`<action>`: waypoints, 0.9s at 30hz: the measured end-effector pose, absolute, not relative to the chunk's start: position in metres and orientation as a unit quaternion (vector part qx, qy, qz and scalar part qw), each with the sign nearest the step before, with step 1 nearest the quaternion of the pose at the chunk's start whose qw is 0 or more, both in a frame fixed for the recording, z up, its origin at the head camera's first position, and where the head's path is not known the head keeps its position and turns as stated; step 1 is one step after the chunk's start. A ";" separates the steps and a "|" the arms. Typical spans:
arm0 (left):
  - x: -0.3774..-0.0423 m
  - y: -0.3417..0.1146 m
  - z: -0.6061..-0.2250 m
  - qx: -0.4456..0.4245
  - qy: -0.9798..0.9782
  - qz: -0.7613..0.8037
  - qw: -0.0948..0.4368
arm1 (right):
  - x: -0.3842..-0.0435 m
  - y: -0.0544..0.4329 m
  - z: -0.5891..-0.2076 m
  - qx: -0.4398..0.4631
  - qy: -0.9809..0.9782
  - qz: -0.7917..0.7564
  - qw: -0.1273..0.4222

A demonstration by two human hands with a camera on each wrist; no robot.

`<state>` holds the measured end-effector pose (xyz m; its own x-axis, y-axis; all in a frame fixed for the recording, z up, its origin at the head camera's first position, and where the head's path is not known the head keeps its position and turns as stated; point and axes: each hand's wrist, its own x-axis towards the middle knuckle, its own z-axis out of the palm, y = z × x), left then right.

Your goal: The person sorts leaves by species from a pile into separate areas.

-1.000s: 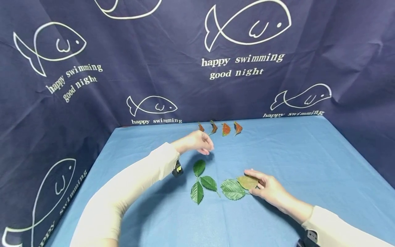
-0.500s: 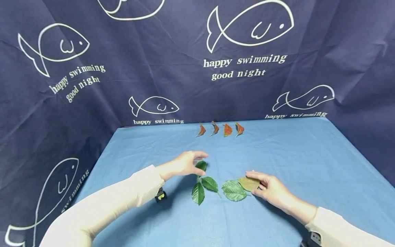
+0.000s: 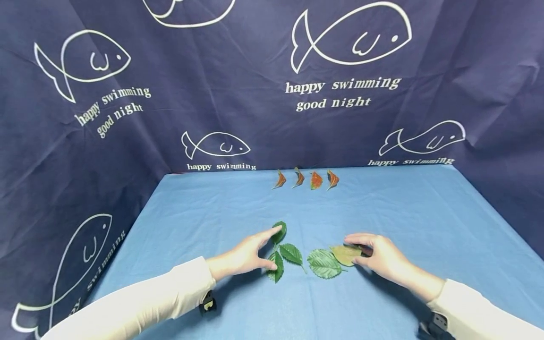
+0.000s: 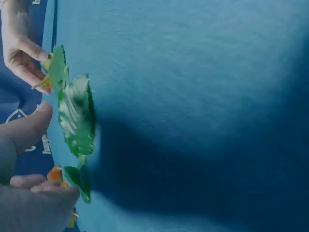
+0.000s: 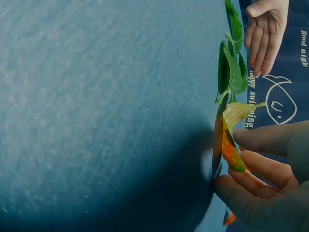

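Note:
A yellow-brown leaf [image 3: 343,255] overlaps the edge of a broad green leaf [image 3: 324,264]. My right hand [image 3: 382,259] holds it at its right side, thumb and fingers on either side of it. Up close in the right wrist view, this leaf [image 5: 236,115] shows a yellow face and an orange-green part between the fingers. To the left, my left hand [image 3: 244,257] spreads its thumb and fingers over the small green leaves. Its index fingertip overlaps the top leaf [image 3: 280,231], and its thumb the lower leaf [image 3: 277,271]. A third green leaf [image 3: 291,253] lies just right of the hand.
Several curled red-orange leaves [image 3: 316,180] lie in a row at the back of the blue cloth-covered table [image 3: 221,203]. A dark blue curtain [image 3: 246,85] with white fish prints hangs behind and at the sides.
My left hand has come back from near the red-orange leaves, down and left to the small green ones, its fingers spreading. My right hand stays at the yellow-brown leaf.

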<state>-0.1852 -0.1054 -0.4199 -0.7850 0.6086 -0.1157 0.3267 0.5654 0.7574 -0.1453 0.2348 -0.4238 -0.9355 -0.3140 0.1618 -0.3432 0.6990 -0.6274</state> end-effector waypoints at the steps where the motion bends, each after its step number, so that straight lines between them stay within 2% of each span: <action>1: -0.184 -0.107 -0.421 0.275 0.862 0.382 0.188 | -0.145 0.235 -0.424 0.183 -0.923 0.337 0.026; 6: -0.180 -0.110 -0.428 0.282 0.861 0.364 0.217 | -0.142 0.235 -0.426 0.185 -0.929 0.320 0.017; 10: -0.179 -0.109 -0.432 0.285 0.861 0.359 0.221 | -0.140 0.235 -0.427 0.191 -0.936 0.293 0.033; 20: -0.177 -0.108 -0.432 0.300 0.875 0.329 0.188 | -0.142 0.232 -0.427 0.212 -0.943 0.249 0.059; 27: -0.180 -0.109 -0.432 0.303 0.881 0.311 0.185 | -0.146 0.231 -0.428 0.226 -0.942 0.239 0.064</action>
<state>-0.1796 -0.1087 -0.4318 -0.7472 0.6502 -0.1377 0.4196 0.6221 0.6610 -0.1457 0.2312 -0.4276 -0.8899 -0.3948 0.2287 -0.4561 0.7836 -0.4218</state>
